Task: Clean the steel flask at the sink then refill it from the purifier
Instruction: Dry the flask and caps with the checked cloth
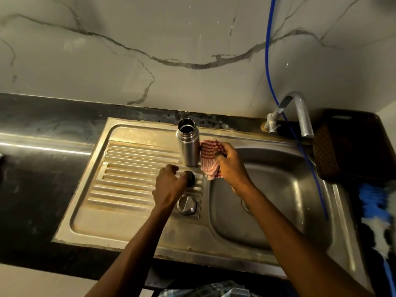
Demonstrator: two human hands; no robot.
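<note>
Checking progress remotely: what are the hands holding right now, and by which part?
Right hand grips the bunched red-striped cloth beside the open flask. Left hand grips a dark round cap by its side.

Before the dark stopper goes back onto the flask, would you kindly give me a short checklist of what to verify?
1. Tall steel flask upright on the ribbed steel drainboard: ok.
2. Flask mouth open: ok.
3. Left hand grips the round dark stopper: ok.
4. Right hand free: not ok, it holds the red-and-white striped cloth.
5. Round steel cap within reach: ok.
6. Flask interior clean: cannot tell.
</note>
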